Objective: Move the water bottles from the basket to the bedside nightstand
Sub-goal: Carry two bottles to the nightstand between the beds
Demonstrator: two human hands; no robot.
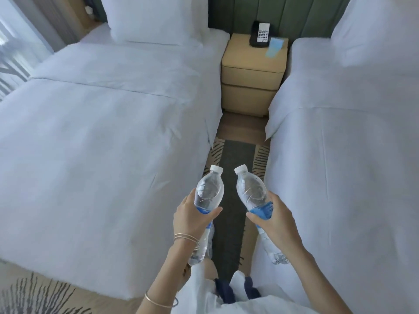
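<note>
You're mid-carry: left hand [192,217] and right hand [275,219] each grip a water bottle [209,189]; walk to the nightstand [247,62], stand both beside the phone [260,34].

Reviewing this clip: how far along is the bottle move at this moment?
Done: pickup, it seems; no basket is in view. In hand: the left hand grips one water bottle, the right hand the other bottle, both well short of the nightstand. Left: both placements; it bears only a phone and a blue card.

Nightstand [251,71] between two beds [102,132]
</note>
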